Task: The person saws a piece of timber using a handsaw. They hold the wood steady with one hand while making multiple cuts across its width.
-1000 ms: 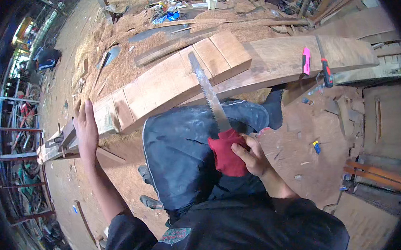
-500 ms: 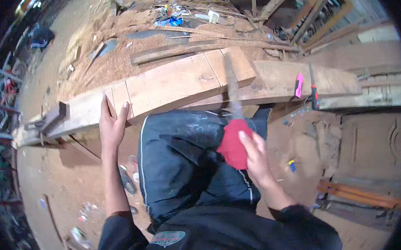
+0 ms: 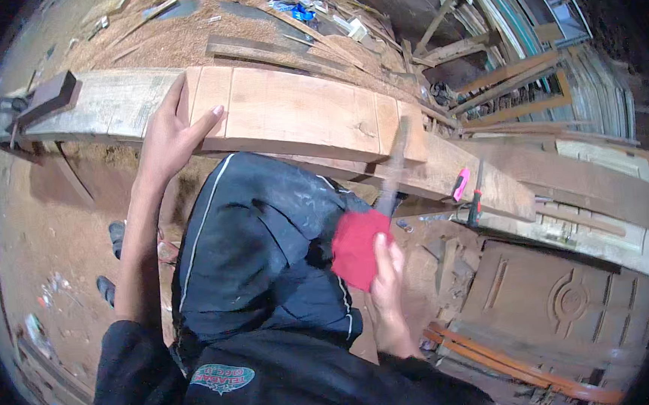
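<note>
A long block of pale wood (image 3: 295, 110), crossed by thin lines, lies on a longer beam (image 3: 118, 96) in front of my knees. My left hand (image 3: 173, 134) grips the block's left part, thumb on top and apart from the fingers. In my right hand (image 3: 387, 273) is a handsaw (image 3: 396, 169) with a broad red handle. Its blade, smeared by motion, slants up and crosses the block close to the right end. How deep the teeth sit cannot be seen.
To the right on the beam lie a pink cutter (image 3: 460, 184) and a tool with a red and black handle (image 3: 476, 203). A dark wooden piece (image 3: 50, 97) sits at the beam's left. Beyond are sawdust and offcuts; a carved door panel (image 3: 561, 299) lies at right.
The view has turned, so the wood now slopes down to the right. The saw's blade still crosses the block's right end, and my left hand keeps its place on the block.
</note>
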`<state>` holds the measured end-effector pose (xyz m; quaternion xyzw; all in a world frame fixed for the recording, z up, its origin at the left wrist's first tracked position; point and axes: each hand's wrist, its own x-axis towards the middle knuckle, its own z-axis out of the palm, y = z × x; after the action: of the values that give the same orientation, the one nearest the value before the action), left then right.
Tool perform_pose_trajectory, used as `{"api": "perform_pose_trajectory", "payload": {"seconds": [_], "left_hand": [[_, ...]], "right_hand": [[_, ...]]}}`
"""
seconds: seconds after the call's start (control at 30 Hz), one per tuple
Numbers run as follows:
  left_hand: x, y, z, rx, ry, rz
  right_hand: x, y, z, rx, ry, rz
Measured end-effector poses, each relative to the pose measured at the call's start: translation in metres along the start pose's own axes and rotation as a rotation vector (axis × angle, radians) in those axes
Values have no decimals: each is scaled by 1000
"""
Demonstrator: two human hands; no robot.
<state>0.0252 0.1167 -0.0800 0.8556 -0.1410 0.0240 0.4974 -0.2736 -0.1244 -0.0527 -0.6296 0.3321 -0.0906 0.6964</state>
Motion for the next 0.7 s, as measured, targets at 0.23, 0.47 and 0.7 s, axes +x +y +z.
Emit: {"api": "perform_pose_trajectory", "payload": {"seconds": [0.23,0.47,0.7], "left_hand": [[2,0,6,-121,-11,4],[5,-3,6,-127,-15,2],[6,-4,6,-112,-27,-1]], "right_hand": [[-2,3,7,18,49,6],[0,9,4,146,28,66],[-7,14,3,144,162,-91]]}}
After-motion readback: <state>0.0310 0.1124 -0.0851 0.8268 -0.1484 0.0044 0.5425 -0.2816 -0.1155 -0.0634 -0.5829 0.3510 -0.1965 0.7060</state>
